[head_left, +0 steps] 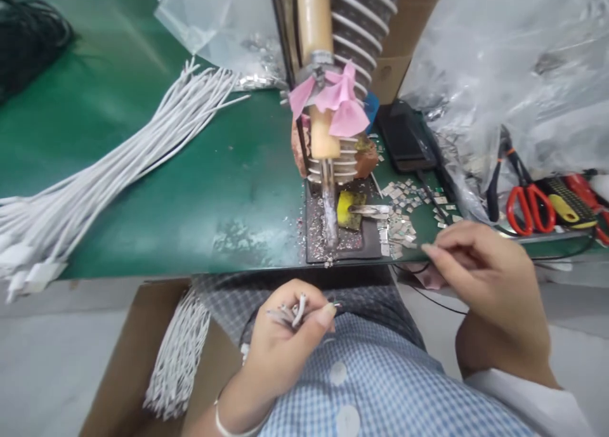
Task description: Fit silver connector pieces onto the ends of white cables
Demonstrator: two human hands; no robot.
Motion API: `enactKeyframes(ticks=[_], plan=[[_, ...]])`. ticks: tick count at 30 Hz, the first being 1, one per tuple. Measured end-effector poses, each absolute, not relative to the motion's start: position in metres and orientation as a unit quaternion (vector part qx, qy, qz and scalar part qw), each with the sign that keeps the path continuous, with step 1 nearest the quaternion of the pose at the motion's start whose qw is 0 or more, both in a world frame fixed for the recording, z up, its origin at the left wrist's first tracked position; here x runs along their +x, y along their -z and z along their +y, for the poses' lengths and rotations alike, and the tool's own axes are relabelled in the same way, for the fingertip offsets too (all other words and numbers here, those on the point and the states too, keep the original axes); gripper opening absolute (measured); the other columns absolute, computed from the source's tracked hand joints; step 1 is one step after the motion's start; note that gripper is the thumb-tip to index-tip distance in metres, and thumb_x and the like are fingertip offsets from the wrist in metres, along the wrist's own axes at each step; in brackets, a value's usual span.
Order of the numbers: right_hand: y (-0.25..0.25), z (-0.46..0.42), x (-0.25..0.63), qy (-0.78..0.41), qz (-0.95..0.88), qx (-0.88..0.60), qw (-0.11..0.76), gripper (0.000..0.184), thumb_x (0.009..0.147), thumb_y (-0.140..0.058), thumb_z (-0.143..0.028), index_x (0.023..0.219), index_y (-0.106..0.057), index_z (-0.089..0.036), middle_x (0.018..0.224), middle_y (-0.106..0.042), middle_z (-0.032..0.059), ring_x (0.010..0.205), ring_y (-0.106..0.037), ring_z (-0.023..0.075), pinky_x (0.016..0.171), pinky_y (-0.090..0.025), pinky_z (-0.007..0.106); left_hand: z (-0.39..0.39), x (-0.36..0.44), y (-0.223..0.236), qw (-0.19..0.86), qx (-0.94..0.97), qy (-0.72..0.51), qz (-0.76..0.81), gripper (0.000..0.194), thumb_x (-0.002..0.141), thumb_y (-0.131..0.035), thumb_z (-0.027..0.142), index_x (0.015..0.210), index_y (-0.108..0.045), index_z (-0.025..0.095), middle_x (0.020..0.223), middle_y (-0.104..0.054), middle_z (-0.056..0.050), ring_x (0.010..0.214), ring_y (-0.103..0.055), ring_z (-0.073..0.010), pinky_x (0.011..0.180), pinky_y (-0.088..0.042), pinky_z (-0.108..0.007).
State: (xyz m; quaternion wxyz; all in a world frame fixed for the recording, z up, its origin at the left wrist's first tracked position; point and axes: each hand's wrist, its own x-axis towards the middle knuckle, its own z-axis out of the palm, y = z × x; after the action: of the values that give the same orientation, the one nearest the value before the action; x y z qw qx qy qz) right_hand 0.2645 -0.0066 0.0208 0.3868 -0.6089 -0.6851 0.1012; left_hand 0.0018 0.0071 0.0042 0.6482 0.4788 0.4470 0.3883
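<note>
My left hand (290, 342) is closed in front of my lap, wrapped around a bunch of white cables (299, 311) whose ends poke up out of the fist. One end is pinched between its thumb and forefinger. To the right, my right hand (490, 285) hovers at the table edge with thumb and forefinger pressed together; whatever is in that pinch is too small to make out. Small metal-coloured chips (404, 202) lie scattered just left of it. Between the hands, a soldering iron (328, 202) with a wooden handle points downward over a dark plate (314, 250), beside a yellow sponge (349, 210).
A bundle of white cables (128, 151) lies on the green table (190, 215). More cables (178, 354) are in a cardboard box (118, 361) below. A ribbed hose (366, 18) rises behind the iron. Phone (406, 136), red-handled scissors (530, 208) and pliers (504, 164) sit right.
</note>
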Motion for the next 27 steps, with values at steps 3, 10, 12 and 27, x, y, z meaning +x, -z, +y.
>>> enactKeyframes(ticks=[3,10,12,27], plan=[[-0.019,-0.012,0.229,-0.259,-0.714,-0.461,0.459,0.018,0.083,-0.062,-0.005,0.088,-0.059,-0.021,0.078,-0.064,0.0001,0.070,-0.062,0.0127,0.061,-0.052,0.024,0.010,0.004,-0.008,0.678,0.474,-0.380,0.414,0.012,0.087,-0.067,0.015,0.077,-0.064,0.020,0.075,-0.074,0.001,0.070,-0.065,-0.0113,0.065,-0.049,-0.019],[0.001,-0.006,0.189,-0.331,-0.716,-0.375,0.488,0.025,0.081,-0.057,-0.001,0.098,-0.059,-0.019,0.085,-0.062,0.0031,0.078,-0.062,0.0123,0.066,-0.055,0.024,0.009,0.001,-0.006,0.671,0.496,-0.382,0.398,0.016,0.083,-0.065,0.008,0.071,-0.062,0.018,0.081,-0.071,0.000,0.068,-0.061,-0.0104,0.063,-0.049,-0.020],[0.003,-0.007,0.190,-0.335,-0.715,-0.377,0.484,0.027,0.081,-0.057,-0.001,0.100,-0.059,-0.020,0.086,-0.061,0.0029,0.079,-0.062,0.0131,0.066,-0.055,0.025,0.008,0.001,-0.004,0.666,0.504,-0.388,0.390,0.016,0.082,-0.064,0.007,0.071,-0.060,0.018,0.081,-0.070,0.000,0.067,-0.060,-0.0107,0.062,-0.048,-0.020],[0.003,-0.012,0.191,-0.238,-0.740,-0.418,0.470,0.021,0.091,-0.050,-0.020,0.111,-0.059,-0.019,0.069,-0.052,-0.0014,0.058,-0.051,0.0144,0.056,-0.045,0.030,0.026,0.006,-0.012,0.657,0.485,-0.373,0.441,0.014,0.083,-0.065,0.020,0.071,-0.057,0.020,0.073,-0.068,-0.005,0.068,-0.063,-0.0184,0.051,-0.043,-0.026]])
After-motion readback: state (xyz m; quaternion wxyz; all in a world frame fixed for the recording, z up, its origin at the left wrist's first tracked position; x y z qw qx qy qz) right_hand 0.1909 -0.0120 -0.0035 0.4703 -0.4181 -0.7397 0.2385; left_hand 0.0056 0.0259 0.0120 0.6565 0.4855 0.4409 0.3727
